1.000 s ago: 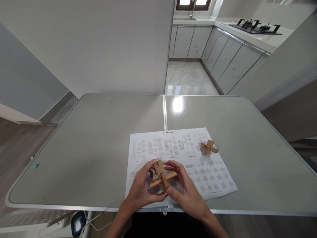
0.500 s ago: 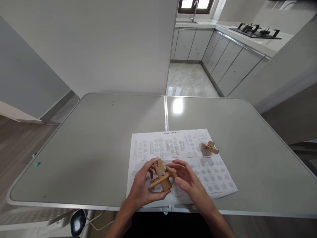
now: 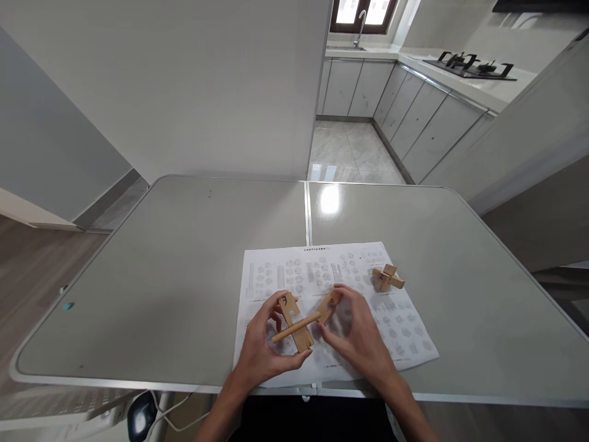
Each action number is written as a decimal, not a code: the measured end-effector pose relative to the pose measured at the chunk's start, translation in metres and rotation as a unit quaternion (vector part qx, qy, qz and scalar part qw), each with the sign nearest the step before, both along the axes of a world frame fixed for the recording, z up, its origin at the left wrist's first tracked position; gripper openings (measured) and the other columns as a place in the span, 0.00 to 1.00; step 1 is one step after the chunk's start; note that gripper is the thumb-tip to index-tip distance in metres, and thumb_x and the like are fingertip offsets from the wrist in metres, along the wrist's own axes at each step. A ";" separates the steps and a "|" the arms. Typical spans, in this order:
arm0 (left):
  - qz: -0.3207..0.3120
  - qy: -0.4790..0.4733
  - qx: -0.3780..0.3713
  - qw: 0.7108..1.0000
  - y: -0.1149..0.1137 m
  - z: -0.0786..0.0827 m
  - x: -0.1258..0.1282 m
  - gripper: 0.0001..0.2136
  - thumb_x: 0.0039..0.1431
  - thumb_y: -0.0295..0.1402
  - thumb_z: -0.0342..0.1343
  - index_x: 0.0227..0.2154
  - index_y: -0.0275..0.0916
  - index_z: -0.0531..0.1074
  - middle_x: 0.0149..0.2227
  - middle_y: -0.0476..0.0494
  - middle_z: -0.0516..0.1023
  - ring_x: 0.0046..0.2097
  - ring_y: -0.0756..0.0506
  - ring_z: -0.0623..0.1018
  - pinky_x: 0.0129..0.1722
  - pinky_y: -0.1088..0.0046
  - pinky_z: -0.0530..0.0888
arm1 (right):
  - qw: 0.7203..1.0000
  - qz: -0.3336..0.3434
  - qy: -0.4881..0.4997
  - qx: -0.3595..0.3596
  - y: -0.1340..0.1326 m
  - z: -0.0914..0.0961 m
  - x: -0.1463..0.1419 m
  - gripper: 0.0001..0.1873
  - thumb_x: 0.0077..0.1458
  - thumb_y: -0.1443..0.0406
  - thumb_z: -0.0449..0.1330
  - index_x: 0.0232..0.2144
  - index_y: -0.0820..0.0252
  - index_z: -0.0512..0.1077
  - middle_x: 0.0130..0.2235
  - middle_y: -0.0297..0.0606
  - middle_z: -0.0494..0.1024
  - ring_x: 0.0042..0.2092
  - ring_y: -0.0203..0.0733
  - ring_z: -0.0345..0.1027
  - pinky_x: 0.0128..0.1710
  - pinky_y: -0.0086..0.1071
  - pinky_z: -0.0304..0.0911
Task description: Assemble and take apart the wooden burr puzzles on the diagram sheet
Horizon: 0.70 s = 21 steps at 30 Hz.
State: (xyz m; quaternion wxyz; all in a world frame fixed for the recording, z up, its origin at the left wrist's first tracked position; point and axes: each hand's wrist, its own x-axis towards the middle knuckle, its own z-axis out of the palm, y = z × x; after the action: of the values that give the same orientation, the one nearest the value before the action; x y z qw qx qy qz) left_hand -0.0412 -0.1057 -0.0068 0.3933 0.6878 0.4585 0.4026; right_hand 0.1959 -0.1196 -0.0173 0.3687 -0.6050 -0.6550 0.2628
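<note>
My left hand (image 3: 262, 347) grips a crossed pair of notched wooden puzzle bars (image 3: 294, 322), one marked with a black figure, just above a printed instruction sheet (image 3: 331, 270). To the right of that pair, my right hand (image 3: 356, 331) pinches a separate wooden puzzle bar (image 3: 329, 306) at its upper end. A small assembled wooden cross puzzle (image 3: 387, 278) lies on the sheet's upper right part, away from both hands.
The sheet lies on a grey folding table (image 3: 184, 276) with a centre seam and a metal rim. A small teal object (image 3: 68, 306) sits at the table's left edge. A white partition wall (image 3: 207, 86) stands behind; kitchen cabinets (image 3: 414, 104) lie beyond.
My right hand has pulled one bar out of the interlocked wooden cluster and moved it up and to the right. My left hand keeps the remaining crossed pieces.
</note>
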 end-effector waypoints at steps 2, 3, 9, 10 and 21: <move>-0.001 0.001 0.000 1.000 0.001 0.001 0.000 0.44 0.44 0.31 0.73 0.65 0.47 0.62 0.55 0.40 0.79 0.40 0.45 0.77 0.38 0.70 0.79 | 0.999 0.031 -0.028 0.016 0.000 -0.005 -0.003 0.31 0.60 0.61 0.68 0.62 0.52 0.63 0.65 0.50 0.69 0.67 0.61 0.63 0.65 0.60 0.64; -0.002 0.001 0.001 1.000 0.001 0.002 0.000 0.44 0.45 0.32 0.73 0.65 0.47 0.62 0.55 0.39 0.80 0.41 0.45 0.78 0.38 0.70 0.80 | 0.998 0.042 -0.038 0.020 0.001 -0.006 -0.004 0.31 0.60 0.61 0.68 0.63 0.52 0.63 0.64 0.50 0.69 0.67 0.61 0.63 0.65 0.60 0.65; -0.009 0.004 0.000 1.000 0.002 0.001 -0.002 0.43 0.46 0.34 0.73 0.66 0.47 0.61 0.55 0.39 0.81 0.45 0.42 0.81 0.42 0.67 0.80 | 0.998 0.047 0.017 0.040 -0.001 0.009 -0.002 0.22 0.66 0.62 0.63 0.61 0.49 0.68 0.65 0.47 0.70 0.67 0.57 0.64 0.65 0.54 0.66; -0.013 0.002 -0.001 1.000 0.002 0.000 -0.003 0.43 0.47 0.34 0.72 0.66 0.47 0.61 0.55 0.39 0.81 0.46 0.41 0.81 0.43 0.66 0.80 | 0.997 0.048 0.047 0.045 -0.002 0.015 -0.001 0.19 0.68 0.63 0.61 0.59 0.49 0.69 0.64 0.46 0.71 0.66 0.55 0.66 0.65 0.52 0.67; -0.060 -0.017 -0.037 0.997 0.001 -0.005 -0.009 0.43 0.45 0.40 0.71 0.66 0.43 0.64 0.55 0.36 0.80 0.48 0.37 0.81 0.54 0.56 0.78 | 0.960 0.196 0.185 -0.073 -0.005 0.037 -0.019 0.07 0.72 0.63 0.57 0.47 0.55 0.75 0.39 0.36 0.82 0.39 0.41 0.76 0.43 0.33 0.70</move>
State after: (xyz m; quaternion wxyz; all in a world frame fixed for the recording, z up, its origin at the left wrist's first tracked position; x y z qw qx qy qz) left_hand -0.0501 -0.1047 -0.0117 0.4498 0.6920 0.4241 0.3727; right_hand 0.1773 -0.1246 0.0200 0.3798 -0.4304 -0.6604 0.4841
